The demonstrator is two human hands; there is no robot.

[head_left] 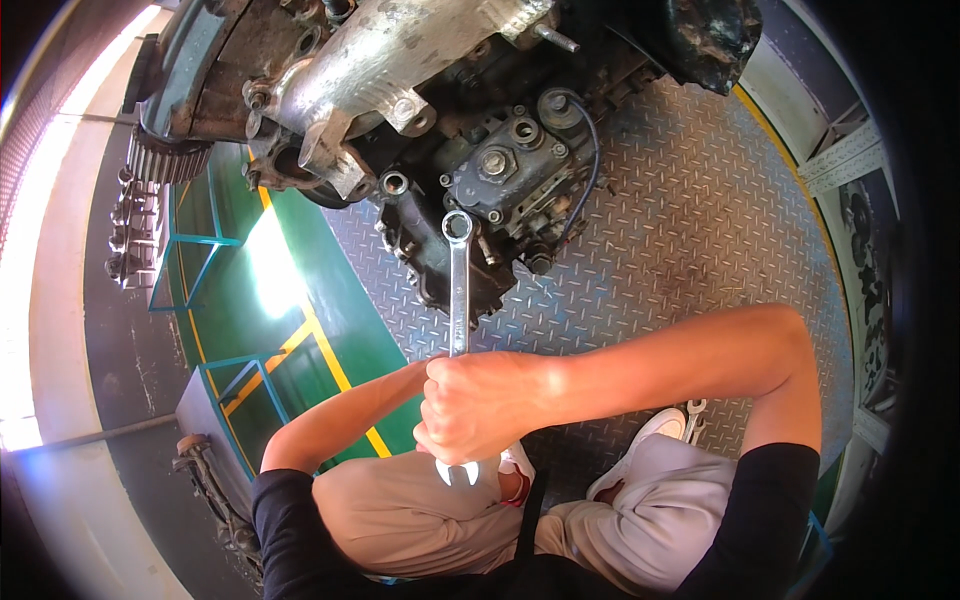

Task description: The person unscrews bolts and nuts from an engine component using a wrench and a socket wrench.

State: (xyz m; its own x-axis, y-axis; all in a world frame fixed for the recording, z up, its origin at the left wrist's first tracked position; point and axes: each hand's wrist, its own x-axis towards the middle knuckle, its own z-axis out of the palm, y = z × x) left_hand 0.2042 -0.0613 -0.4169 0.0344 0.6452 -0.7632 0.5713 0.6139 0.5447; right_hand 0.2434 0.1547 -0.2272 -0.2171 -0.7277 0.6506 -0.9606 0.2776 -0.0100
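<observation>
My right hand [478,402] is closed in a fist around the shank of a shiny combination wrench [460,300]. The wrench points away from me. Its ring end lies in front of the dark engine parts, and whether it touches them I cannot tell. The open-ended jaw sticks out below my fist. My left forearm [355,412] reaches in from the left; its hand is hidden behind my right hand, so its fingers do not show. Beyond the ring end sits a greasy pump-like unit [495,170] with bolts and a black cable, mounted on the engine [370,60].
Steel tread plate [690,200] forms the floor under the engine. More wrenches [693,420] lie beside my right shoe [660,428]. To the left, a green floor [345,285] with yellow lines holds blue-framed stands [210,240] and metal engine parts. Shelving [850,160] stands at the right.
</observation>
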